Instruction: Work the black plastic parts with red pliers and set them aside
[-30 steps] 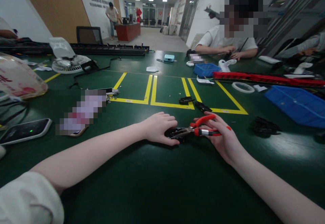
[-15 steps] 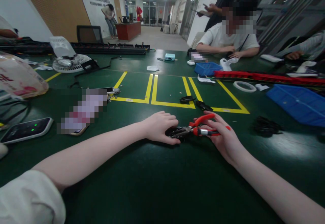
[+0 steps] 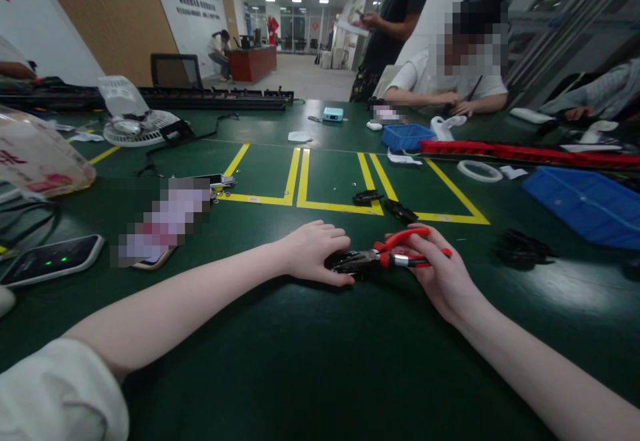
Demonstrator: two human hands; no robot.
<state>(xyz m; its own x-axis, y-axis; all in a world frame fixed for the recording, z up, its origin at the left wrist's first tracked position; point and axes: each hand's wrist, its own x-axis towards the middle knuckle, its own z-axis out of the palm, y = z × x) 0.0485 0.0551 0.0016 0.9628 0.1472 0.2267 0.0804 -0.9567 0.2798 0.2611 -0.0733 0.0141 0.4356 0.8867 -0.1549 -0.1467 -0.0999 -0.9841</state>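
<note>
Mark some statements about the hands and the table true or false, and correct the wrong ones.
1. The left hand grips a black part. True.
2. The right hand holds red-handled pliers. True.
3. The pliers point away from the left hand. False: they point toward it.
4. A white ring lies left of the larger blue bin in the picture. True.
5. The hands work over a white surface. False: the tabletop is green.
</note>
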